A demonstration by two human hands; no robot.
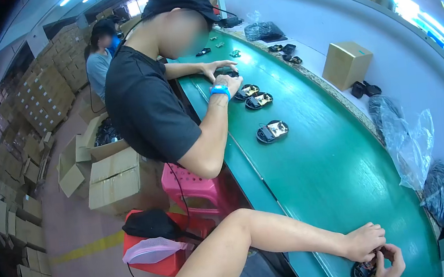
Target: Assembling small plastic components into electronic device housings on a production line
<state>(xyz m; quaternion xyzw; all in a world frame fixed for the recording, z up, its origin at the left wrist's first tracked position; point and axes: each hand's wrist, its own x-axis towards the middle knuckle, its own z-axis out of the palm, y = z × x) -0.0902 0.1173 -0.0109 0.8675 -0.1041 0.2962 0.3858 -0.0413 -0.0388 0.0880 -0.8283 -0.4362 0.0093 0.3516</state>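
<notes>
At the lower right, my left hand (366, 242) reaches across the green belt with its fingers curled down onto a black oval housing (361, 271) with copper-coloured parts inside. My right hand (393, 264) is beside it at the picture's lower edge, thumb and forefinger bent together near the left fingertips. Whatever small part lies between them is hidden. Farther up the belt rests another open black oval housing (272, 131) with a circuit board inside. Two similar housings (258, 100) lie beyond it, close to a co-worker's hands (221, 81).
A co-worker in a dark shirt (147, 103) sits on the left at a pink stool (197, 188). Along the belt's right ledge stand a cardboard box (347, 64), clear plastic bags (410, 144) and a bundle of black cables (439, 193). A red stool (154, 261) and open cartons (114, 181) occupy the floor.
</notes>
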